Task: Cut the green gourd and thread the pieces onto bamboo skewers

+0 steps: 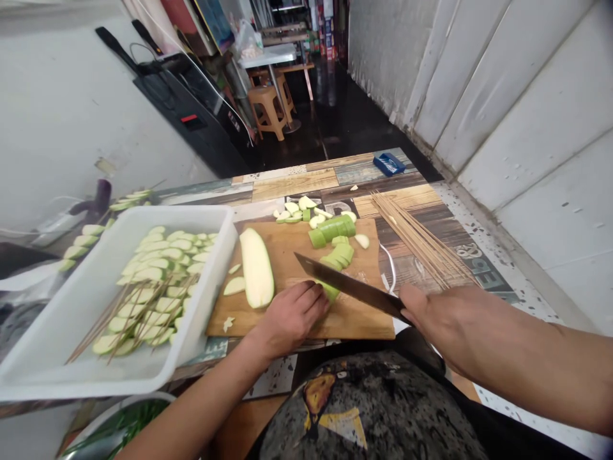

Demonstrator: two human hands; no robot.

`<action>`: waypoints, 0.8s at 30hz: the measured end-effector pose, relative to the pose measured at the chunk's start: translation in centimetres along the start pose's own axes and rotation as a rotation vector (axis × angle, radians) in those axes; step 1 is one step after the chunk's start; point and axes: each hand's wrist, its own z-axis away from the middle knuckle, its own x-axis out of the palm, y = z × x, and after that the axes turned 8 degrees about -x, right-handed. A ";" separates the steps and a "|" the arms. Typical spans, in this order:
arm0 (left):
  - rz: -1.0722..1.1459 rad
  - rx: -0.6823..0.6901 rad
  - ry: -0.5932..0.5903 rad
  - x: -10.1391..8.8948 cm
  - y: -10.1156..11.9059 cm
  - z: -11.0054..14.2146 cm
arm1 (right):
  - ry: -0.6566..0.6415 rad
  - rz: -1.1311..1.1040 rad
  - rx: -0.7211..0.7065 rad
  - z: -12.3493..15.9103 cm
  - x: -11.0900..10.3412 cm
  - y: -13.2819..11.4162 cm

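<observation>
My right hand is closed round the handle of a broad dark kitchen knife. The blade stretches leftward over a green zucchini piece. My left hand presses that piece onto the wooden cutting board with curled fingers; part of it is hidden under the hand and blade. Beyond the knife lie fanned zucchini slices and a row of thicker cut pieces. A halved zucchini rests with its pale cut face up, left of my left hand.
A white plastic tub at the left holds skewered zucchini slices. Loose offcuts lie past the board. Bamboo skewers and a small blue box lie on the table at the right. Below left sits a bowl of greens.
</observation>
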 end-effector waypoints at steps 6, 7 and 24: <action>0.029 -0.008 -0.003 -0.1 0.1 -0.4 | -0.126 0.022 -0.003 -0.3 0.4 -0.5; 0.037 -0.009 0.002 0.0 0.1 -0.4 | -0.146 0.010 -0.003 -0.5 0.6 -0.5; -0.058 0.051 0.140 -0.5 0.5 0.4 | -0.129 -0.019 -0.031 0.1 -0.7 -1.6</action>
